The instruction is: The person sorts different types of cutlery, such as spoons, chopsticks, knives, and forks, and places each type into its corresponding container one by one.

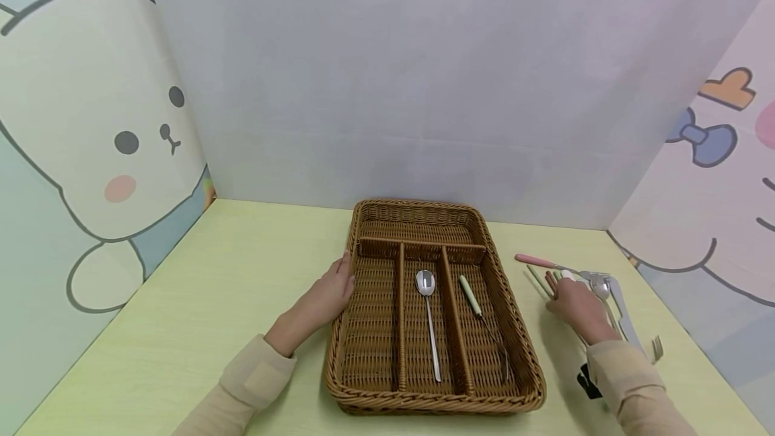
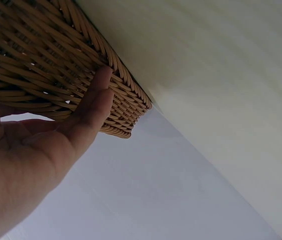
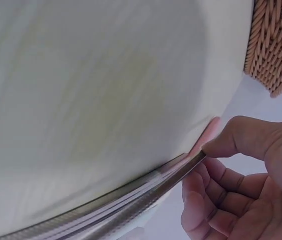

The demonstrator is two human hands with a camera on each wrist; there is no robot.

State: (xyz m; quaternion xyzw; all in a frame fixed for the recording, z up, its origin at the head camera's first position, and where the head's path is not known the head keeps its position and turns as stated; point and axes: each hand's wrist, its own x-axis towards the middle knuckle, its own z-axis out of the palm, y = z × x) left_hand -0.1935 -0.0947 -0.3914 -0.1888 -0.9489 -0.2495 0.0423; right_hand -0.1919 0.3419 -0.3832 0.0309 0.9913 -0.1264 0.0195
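Observation:
My left hand [image 1: 334,284] holds the left side of a brown wicker cutlery basket [image 1: 399,318]. In the left wrist view its fingers [image 2: 93,107] lie along the woven outer wall, with the thumb at the rim. Beyond the basket's right side, my right hand [image 1: 578,305] pinches a dark brown chopstick [image 3: 180,172] between thumb and index finger. The chopstick slants low over the table, its far part running out of the right wrist view. Around this hand lie a pink-handled utensil [image 1: 535,261], a spoon [image 1: 600,286] and a silver knife [image 1: 623,311].
Inside the basket, a silver spoon [image 1: 430,321] occupies the middle compartment and a green-handled fork [image 1: 469,295] the right one. Green chopsticks [image 1: 536,278] and another fork [image 1: 657,347] lie on the table. A pale wall [image 1: 418,86] stands behind.

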